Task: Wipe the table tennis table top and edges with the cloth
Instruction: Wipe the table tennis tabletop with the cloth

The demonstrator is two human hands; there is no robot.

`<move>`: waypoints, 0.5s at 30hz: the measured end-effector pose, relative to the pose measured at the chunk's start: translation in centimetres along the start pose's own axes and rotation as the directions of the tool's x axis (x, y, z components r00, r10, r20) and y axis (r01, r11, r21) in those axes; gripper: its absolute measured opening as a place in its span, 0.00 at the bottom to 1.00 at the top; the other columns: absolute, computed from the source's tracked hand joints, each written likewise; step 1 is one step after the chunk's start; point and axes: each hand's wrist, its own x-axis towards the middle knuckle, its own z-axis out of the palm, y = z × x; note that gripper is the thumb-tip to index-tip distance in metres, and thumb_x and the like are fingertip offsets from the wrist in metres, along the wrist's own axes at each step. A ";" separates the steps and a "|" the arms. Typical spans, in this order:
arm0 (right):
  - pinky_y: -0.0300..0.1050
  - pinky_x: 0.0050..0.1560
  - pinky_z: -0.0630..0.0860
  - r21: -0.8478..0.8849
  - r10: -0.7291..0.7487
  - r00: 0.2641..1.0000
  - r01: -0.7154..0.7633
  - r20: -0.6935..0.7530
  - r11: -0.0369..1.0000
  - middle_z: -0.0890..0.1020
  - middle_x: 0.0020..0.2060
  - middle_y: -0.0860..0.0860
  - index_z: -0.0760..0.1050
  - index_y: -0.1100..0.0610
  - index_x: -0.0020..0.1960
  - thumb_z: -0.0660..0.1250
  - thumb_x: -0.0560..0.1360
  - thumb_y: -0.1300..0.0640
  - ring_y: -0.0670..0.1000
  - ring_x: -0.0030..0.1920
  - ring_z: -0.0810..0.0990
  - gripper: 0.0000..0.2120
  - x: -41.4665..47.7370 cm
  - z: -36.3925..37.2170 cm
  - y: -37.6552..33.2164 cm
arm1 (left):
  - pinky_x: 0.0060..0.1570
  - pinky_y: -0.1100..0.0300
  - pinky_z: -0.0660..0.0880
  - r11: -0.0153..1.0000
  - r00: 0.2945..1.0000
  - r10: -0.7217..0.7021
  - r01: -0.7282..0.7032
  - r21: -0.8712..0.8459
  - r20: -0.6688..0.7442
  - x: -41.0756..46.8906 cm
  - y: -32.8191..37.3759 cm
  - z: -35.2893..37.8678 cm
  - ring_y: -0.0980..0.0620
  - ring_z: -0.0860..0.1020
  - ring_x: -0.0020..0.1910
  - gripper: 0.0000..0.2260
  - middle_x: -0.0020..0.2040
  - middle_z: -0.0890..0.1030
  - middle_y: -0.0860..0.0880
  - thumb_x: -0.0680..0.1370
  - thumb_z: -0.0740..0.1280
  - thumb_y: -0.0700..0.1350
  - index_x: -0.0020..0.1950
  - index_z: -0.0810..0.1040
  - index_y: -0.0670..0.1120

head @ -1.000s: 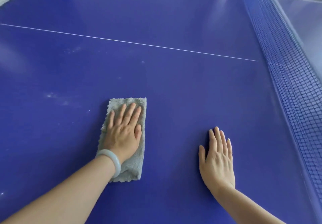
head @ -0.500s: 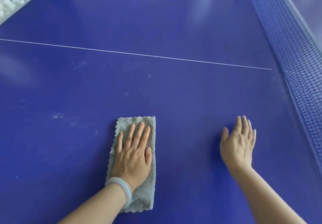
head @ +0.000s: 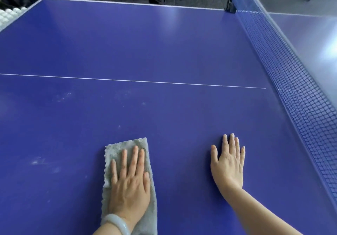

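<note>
Here, your left hand [head: 130, 185] lies flat on the grey cloth [head: 127, 144], fingers straight and slightly spread, palm pressing it onto the blue tabletop [head: 164, 52]. The grip is wide, with nothing curled round the fabric. The cloth is folded to a long strip and lies on the near part of the tabletop. Its far end shows beyond your fingertips, and its near end runs past your wrist to the bottom of the view. A pale bracelet [head: 118, 222] sits on the left wrist, above the cloth.

Your right hand [head: 228, 165] rests palm-down on the bare tabletop, well apart from the cloth and to its right. Its fingers are straight and close together, thumb out; this grip too is wide and holds nothing.

A thin white line [head: 145, 81] crosses the tabletop beyond both hands. Faint whitish smudges [head: 63, 96] show between that line and the cloth, with more to the cloth's left. The net [head: 300, 97] runs along the right side, its clamp [head: 230, 8] at the far edge. White balls [head: 7, 14] lie beyond the far left corner.
</note>
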 end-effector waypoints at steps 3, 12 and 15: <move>0.46 0.78 0.32 0.012 -0.001 1.000 0.001 0.005 1.000 0.45 0.81 0.48 0.47 0.54 0.82 0.44 0.82 0.42 0.45 0.79 0.37 0.32 0.2 -0.1 0.1 | 0.69 0.39 0.60 0.947 0.947 0.321 -0.320 -0.026 0.014 0.0 7.7 0.9 0.43 0.63 0.76 0.27 0.78 0.63 0.50 0.78 0.54 0.53 0.76 0.67 0.47; 0.49 0.77 0.30 -0.106 -0.008 1.000 0.010 0.017 0.994 0.41 0.81 0.50 0.42 0.55 0.81 0.41 0.81 0.40 0.47 0.79 0.34 0.34 0.1 0.0 -0.2 | 0.75 0.43 0.57 0.969 0.974 0.228 -0.228 0.097 0.018 6.0 -3.0 0.1 0.49 0.54 0.80 0.26 0.80 0.57 0.51 0.81 0.47 0.54 0.80 0.57 0.49; 0.52 0.77 0.31 -0.155 0.006 1.000 -0.002 0.028 0.988 0.39 0.80 0.51 0.39 0.56 0.81 0.40 0.81 0.40 0.50 0.79 0.33 0.34 0.3 0.2 -0.4 | 0.77 0.41 0.53 0.999 0.999 -0.017 0.015 0.051 0.037 6.6 -4.3 -0.2 0.47 0.51 0.80 0.28 0.81 0.52 0.50 0.81 0.42 0.53 0.80 0.52 0.48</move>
